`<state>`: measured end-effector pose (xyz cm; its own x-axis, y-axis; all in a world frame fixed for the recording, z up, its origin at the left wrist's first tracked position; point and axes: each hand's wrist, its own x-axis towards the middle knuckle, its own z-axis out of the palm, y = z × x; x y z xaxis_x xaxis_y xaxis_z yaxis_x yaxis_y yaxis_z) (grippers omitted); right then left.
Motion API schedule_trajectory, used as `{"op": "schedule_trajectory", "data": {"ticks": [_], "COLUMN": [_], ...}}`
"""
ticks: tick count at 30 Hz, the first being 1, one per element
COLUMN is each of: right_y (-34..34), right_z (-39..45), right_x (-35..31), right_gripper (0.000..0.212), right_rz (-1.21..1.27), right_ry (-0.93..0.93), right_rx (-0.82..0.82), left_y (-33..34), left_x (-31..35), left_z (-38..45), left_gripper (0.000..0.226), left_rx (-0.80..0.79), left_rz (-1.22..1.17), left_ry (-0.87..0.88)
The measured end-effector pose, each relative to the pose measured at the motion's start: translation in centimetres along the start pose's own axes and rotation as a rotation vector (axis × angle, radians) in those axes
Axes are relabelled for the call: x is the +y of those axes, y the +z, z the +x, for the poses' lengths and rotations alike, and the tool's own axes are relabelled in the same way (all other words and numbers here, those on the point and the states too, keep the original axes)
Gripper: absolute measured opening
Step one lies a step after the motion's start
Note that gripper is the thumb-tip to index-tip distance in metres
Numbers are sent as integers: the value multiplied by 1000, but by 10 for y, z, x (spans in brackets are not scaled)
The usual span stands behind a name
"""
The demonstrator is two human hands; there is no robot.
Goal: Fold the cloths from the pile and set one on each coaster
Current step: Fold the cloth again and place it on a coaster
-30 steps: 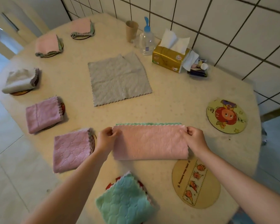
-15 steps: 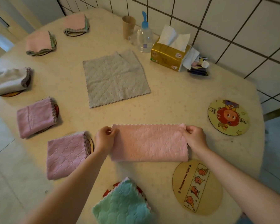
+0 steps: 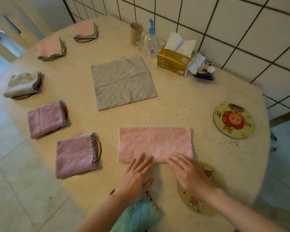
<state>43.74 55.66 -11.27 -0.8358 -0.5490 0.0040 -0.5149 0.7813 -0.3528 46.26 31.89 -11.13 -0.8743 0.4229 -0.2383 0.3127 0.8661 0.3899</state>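
A pink cloth point(image 3: 155, 143), folded once into a long strip, lies flat on the table in front of me. My left hand point(image 3: 137, 176) and my right hand point(image 3: 189, 174) lie side by side at its near edge, fingers straight, fingertips touching the cloth. A grey cloth point(image 3: 122, 82) is spread flat further back. Two coasters are bare: a tan one point(image 3: 213, 190) partly under my right wrist and a yellow cartoon one point(image 3: 233, 120) at the right. Folded cloths sit on coasters along the left edge, among them purple ones point(image 3: 74, 154) point(image 3: 44, 118). A green folded cloth point(image 3: 137, 215) lies under my left forearm.
At the back by the tiled wall stand a paper cup point(image 3: 136, 33), a clear pump bottle point(image 3: 151, 42), a tissue box point(image 3: 176, 61) and some small items point(image 3: 204, 72). More folded cloths sit on coasters at the far left: white point(image 3: 22, 84) and pink point(image 3: 49, 48) point(image 3: 85, 30).
Both hands let go of the strip's two ends and came together at its near edge with fingers flat. The strip now lies still on the table.
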Motion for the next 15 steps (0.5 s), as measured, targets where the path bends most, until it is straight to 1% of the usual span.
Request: {"op": "schedule_trajectory", "data": {"ticks": [2, 3, 6, 10, 12, 15], "right_y": [7, 7, 2, -7, -12, -14], "right_z": [-6, -8, -14, -20, -18, -9], "right_x": [-1, 0, 11, 23, 26, 26], "right_gripper": [71, 74, 76, 81, 81, 70], "right_rz": [-80, -109, -158, -156, -180, -206], "right_ry": [-4, 10, 47, 59, 37, 11], "right_rx": [-98, -115, -133, -162, -186, -216], "left_y": [2, 0, -7, -13, -16, -18], "left_x": [-2, -5, -19, -43, -53, -60], "left_z": [-3, -5, -12, -28, -34, -38], "left_gripper": [59, 59, 57, 58, 62, 66], "left_rx": [-33, -45, -71, -47, -36, -58], "left_rz": [15, 19, 11, -2, 0, 40], "left_ry": [-52, -67, -114, -175, -187, -183]}}
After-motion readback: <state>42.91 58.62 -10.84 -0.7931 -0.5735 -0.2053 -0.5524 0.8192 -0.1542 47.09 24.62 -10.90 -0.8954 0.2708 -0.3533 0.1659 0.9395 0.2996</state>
